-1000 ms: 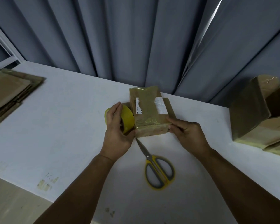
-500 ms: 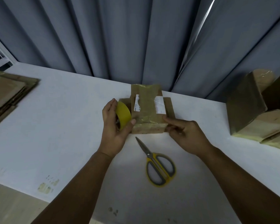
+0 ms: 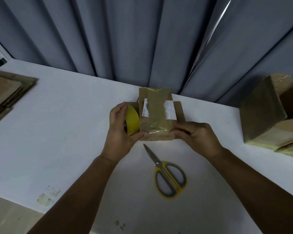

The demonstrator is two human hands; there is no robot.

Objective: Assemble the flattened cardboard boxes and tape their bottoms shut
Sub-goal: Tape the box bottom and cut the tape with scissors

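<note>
Mid-frame, left grip (image 3: 123, 123) curls round the tape roll (image 3: 133, 119) beside the box (image 3: 156, 115); right grip (image 3: 197, 135) seemingly pinches its corner, steadying it for taping.

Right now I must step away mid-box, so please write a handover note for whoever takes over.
The left hand grips the yellow tape roll against the box, on its left. The right hand holds the box at its near right corner. It stands on the table, glossy tape along its top face; whether the strip is cut I cannot tell. The scissors lie in front. The taped boxes sit far right; the flat cardboard stack far left remains to do.
</note>
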